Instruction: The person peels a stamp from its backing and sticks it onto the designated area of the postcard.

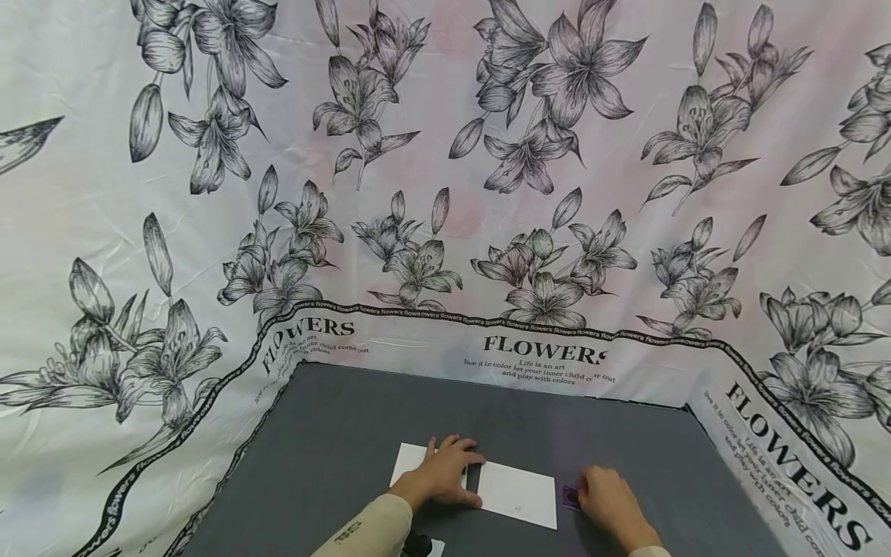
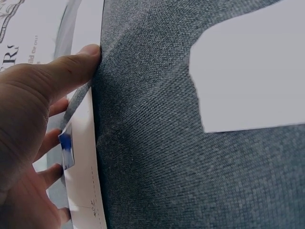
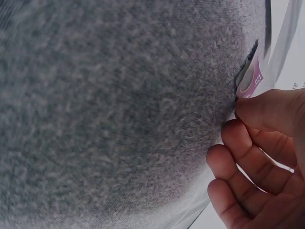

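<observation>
My left hand (image 1: 442, 472) spreads its fingers across two flat white cards. Its thumb rests at the lower left corner of the right card (image 1: 518, 495); the fingers partly cover the left card (image 1: 411, 463). In the left wrist view, a small blue piece (image 2: 67, 147) lies on a white card (image 2: 85, 191) beside the fingertips. To the right of the cards, my right hand (image 1: 612, 503) pinches a small purple stamp-like paper (image 1: 571, 497) between thumb and index finger. Seen from the right wrist, this purple paper (image 3: 253, 78) bears white digits and curls up at its edge.
The dark grey table (image 1: 362, 410) lies under everything. At the bottom of the head view, a black rounded object (image 1: 418, 545) sits on something white. A white sheet (image 2: 252, 71) lies to the right in the left wrist view. Flower-printed cloth (image 1: 445, 155) encloses the table.
</observation>
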A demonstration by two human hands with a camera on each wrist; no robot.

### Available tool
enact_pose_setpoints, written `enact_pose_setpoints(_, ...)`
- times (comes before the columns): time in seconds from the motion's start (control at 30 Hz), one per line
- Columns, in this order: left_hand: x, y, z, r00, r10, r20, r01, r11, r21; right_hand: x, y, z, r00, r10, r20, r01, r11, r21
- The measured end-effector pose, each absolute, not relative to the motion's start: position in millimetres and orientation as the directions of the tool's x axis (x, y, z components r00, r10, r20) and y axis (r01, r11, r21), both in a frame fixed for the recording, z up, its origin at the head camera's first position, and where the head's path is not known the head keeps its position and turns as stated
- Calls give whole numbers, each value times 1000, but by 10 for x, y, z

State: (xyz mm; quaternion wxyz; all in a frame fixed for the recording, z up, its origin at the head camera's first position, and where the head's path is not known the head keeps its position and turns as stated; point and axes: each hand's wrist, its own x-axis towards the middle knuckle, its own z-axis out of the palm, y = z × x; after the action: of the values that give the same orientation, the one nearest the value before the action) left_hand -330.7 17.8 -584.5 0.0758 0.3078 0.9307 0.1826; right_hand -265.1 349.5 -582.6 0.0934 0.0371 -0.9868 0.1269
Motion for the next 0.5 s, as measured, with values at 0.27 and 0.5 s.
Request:
enact_pose_setpoints(0.27,-3304,186,-5836,-799,600,-35,544,747,383,-2631,3508,-5762,-986,-48,160,-88,964,-252)
enact_pose_setpoints(0.5,-3302,184,-5837,-799,601,-28,549,747,377,-2607,3514,-5684,-988,-51,146,-90,959,-270)
